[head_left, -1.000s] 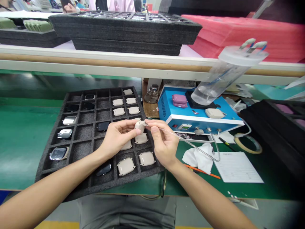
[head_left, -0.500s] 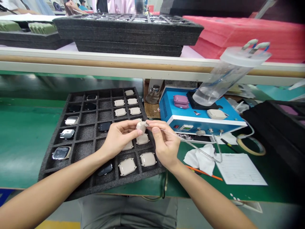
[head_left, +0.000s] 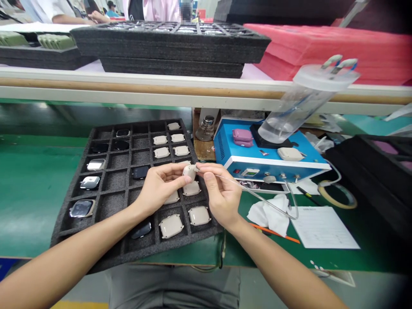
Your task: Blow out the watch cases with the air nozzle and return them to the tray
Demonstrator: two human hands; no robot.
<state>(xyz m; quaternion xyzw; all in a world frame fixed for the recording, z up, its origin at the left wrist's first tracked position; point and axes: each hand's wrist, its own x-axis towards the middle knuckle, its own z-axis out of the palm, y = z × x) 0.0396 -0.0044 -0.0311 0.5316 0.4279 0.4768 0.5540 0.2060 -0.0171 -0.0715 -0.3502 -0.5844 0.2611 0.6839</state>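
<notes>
My left hand [head_left: 161, 180] pinches a beige smartwatch case [head_left: 189, 171] on its edge, thumb in front and fingers behind. Close against its right side, my right hand [head_left: 224, 189] grips the tip of a clear thin tube [head_left: 264, 197]. The tip's end is too small to make out, and whether it touches the case I cannot tell. Both hands hover over a black foam tray [head_left: 117, 201] with square compartments. Several beige cases [head_left: 171, 226] lie in its right columns, and dark-faced watches [head_left: 82, 208] in its left ones.
A blue machine [head_left: 273, 162] stands at right, bearing purple cases [head_left: 242, 137], a beige case [head_left: 290, 154] and a clear cylinder [head_left: 289, 105]. Nearby lie a white cloth [head_left: 270, 212], a paper sheet [head_left: 324, 227] and a tape roll [head_left: 337, 195]. Stacked foam trays [head_left: 170, 49] fill the shelf.
The view has shifted very slightly. Both hands keep the same hold on the watch case and the tube. In the background, a person's arm has moved.
</notes>
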